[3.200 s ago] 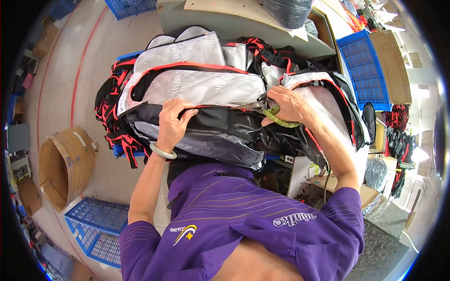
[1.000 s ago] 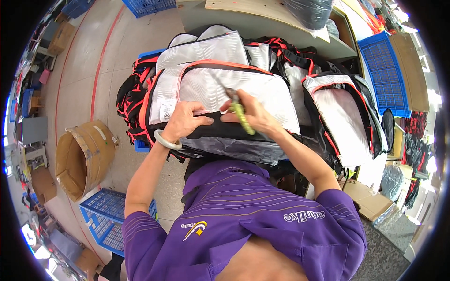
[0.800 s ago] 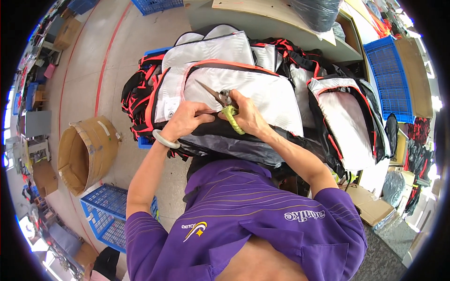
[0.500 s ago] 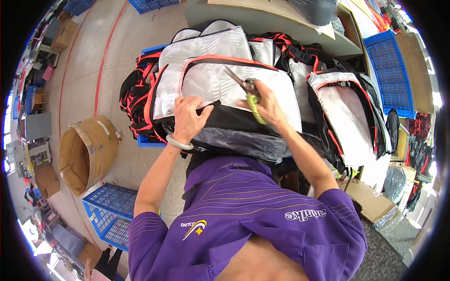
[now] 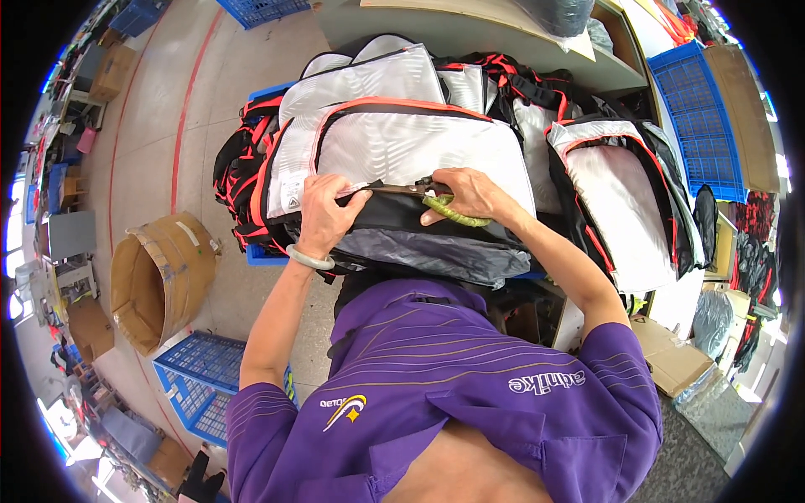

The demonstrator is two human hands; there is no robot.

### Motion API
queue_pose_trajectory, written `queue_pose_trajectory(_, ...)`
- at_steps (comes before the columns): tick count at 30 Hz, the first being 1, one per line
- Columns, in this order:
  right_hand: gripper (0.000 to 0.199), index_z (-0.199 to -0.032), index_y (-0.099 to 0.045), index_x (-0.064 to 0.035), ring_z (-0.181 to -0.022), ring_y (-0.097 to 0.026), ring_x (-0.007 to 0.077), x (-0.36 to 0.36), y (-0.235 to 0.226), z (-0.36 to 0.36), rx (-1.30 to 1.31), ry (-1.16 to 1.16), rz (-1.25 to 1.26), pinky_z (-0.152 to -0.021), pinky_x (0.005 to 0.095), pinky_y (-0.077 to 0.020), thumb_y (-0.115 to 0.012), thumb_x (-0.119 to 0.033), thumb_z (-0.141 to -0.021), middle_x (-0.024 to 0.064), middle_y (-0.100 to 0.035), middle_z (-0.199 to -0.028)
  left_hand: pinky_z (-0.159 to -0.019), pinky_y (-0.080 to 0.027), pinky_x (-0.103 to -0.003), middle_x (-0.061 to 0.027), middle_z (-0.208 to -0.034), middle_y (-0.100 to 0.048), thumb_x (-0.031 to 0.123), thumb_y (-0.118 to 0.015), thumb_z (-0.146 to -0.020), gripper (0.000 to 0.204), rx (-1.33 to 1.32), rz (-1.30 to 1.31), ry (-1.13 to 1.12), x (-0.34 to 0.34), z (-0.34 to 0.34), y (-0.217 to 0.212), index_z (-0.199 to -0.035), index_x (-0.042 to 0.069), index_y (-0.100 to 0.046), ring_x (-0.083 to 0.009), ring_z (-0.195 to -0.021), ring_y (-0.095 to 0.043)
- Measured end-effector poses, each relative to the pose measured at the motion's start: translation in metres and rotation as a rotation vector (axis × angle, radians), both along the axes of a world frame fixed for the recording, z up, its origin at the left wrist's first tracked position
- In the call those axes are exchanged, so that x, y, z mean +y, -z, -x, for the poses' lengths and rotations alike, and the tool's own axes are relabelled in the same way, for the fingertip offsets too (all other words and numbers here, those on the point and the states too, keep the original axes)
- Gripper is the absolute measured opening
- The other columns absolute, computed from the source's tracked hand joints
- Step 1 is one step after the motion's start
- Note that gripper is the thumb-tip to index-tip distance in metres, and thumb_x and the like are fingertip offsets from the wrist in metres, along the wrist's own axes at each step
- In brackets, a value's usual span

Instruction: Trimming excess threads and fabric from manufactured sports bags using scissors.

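A white and black bag panel with orange-red trim (image 5: 419, 142) lies in front of me on a pile of similar bags. My left hand (image 5: 325, 214) is closed, pinching a short black strip at the panel's lower edge. In my right hand (image 5: 471, 196) is a pair of scissors (image 5: 459, 215) with yellow-green wrapped handles. Their blades point left and lie along the black edge, with the tips close to my left fingertips. Whether the blades touch the strip is hard to tell. Black and grey fabric hangs below the panel toward my waist.
Another white bag with red edging (image 5: 620, 201) lies on the right. A blue crate (image 5: 698, 117) stands at the far right beside cardboard. On the left floor are an open cardboard box (image 5: 189, 260) and a blue crate (image 5: 197, 360). A pale cabinet (image 5: 470, 33) stands behind the pile.
My right hand has lowered and turned the scissors from pointing up-left to lying level, bringing the blades to the strip. My left hand keeps its pinch, moved only slightly.
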State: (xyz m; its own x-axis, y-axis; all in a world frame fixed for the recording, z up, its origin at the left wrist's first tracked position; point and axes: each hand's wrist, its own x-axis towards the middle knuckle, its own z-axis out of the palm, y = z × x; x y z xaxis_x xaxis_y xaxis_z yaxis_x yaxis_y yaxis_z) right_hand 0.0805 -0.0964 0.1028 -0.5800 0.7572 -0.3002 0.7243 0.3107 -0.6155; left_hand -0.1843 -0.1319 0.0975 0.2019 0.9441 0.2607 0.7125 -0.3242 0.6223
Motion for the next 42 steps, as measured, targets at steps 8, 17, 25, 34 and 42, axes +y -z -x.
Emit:
queue_pose_trajectory(8,0.062,-0.079,-0.061,-0.0004,-0.061,-0.058,0.0357,-0.004,0.006,-0.004,0.027,0.001,-0.072,-0.06,0.0429,-0.0454,-0.076,-0.059,-0.064,0.0157,-0.056,-0.057,-0.073,-0.043,-0.036,-0.0053,-0.071,-0.055,0.016,-0.081,-0.068,0.061,-0.234,0.184,-0.159,-0.006,-0.001,-0.001,-0.119,0.005,-0.049,-0.0235,-0.077,-0.053)
queue_pose_trajectory(17,0.064,-0.082,-0.057,0.0,-0.073,-0.059,0.0357,0.001,0.016,-0.002,0.123,-0.018,-0.114,-0.065,0.0427,-0.045,-0.075,-0.059,-0.065,0.0161,-0.057,-0.071,-0.065,-0.042,-0.028,-0.0017,-0.063,-0.046,0.015,-0.083,-0.068,0.077,-0.295,0.11,-0.126,-0.006,-0.002,-0.004,-0.131,0.002,-0.041,-0.0139,-0.064,-0.045)
queue_pose_trajectory(25,0.072,-0.079,-0.06,0.0004,-0.071,-0.062,0.0361,0.007,0.006,0.014,0.07,-0.055,-0.037,-0.063,0.0449,-0.0476,-0.071,-0.069,-0.062,0.0171,-0.061,-0.069,-0.057,-0.04,-0.023,-0.0014,-0.061,-0.044,0.009,-0.083,-0.068,0.083,-0.351,0.062,-0.094,-0.007,-0.005,-0.006,-0.135,0.002,-0.034,-0.011,-0.056,-0.043)
queue_pose_trajectory(34,0.057,-0.082,-0.056,0.0006,-0.058,-0.057,0.0303,-0.014,0.012,-0.072,0.17,0.79,-0.257,-0.057,0.0404,-0.0446,-0.079,-0.049,-0.068,0.0166,-0.059,-0.065,-0.085,-0.04,-0.036,-0.003,-0.077,-0.058,0.026,-0.089,-0.055,0.1,-0.169,0.254,-0.006,-0.014,0.015,-0.021,-0.138,0.006,-0.037,-0.0197,-0.08,-0.051)
queue_pose_trajectory(42,0.029,-0.082,-0.052,-0.007,-0.064,-0.047,0.0108,-0.113,0.059,-0.115,0.695,1.286,0.179,-0.057,0.0262,-0.0382,-0.077,-0.019,-0.071,-0.0013,-0.051,-0.074,-0.096,-0.032,-0.044,-0.0133,-0.106,-0.05,0.044,-0.086,-0.042,0.121,0.277,0.309,0.335,-0.011,0.032,-0.04,-0.14,0.001,-0.032,-0.0322,-0.1,-0.047)
